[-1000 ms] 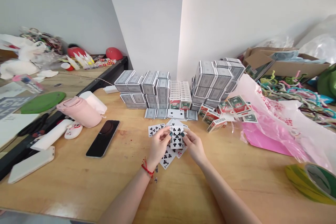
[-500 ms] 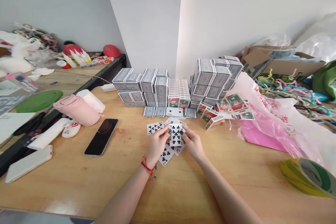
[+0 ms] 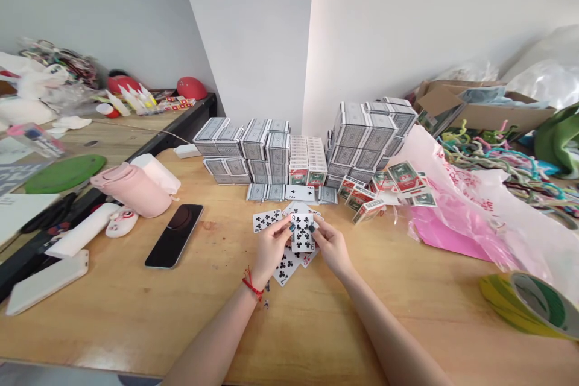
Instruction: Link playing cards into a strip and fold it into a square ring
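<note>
Just in front of the person, near the middle of the wooden tabletop (image 3: 136,313), both hands meet over a scatter of playing cards. The left hand (image 3: 271,247) and the right hand (image 3: 331,248) hold a clubs card (image 3: 303,233) between them, face up and roughly upright to the camera, a little above the table surface. The left fingers (image 3: 284,228) pinch its left edge and the right fingers (image 3: 319,231) pinch its right edge, thumbs on top, nails painted dark. Whether this is one card or a thin packet is hard to tell from this angle.

A red bracelet (image 3: 250,285) circles the left wrist. Under and around the hands lie loose cards (image 3: 284,266) face up, fanned and overlapping, with another clubs card (image 3: 266,220) just left of the left hand. Beyond them a short row of cards (image 3: 294,193) sits at the foot of the stacked card boxes (image 3: 253,148), which stand against the wall corner. A taller stack (image 3: 368,132) stands to the right, with smaller red-and-green packs (image 3: 389,190) tumbled beside it.

To the left, well apart from the hands, lie a dark phone (image 3: 174,235) and a pink bottle (image 3: 131,190) on its side. To the right spreads a pink plastic bag (image 3: 452,217), and a tape roll (image 3: 529,304) sits near the right edge.
</note>
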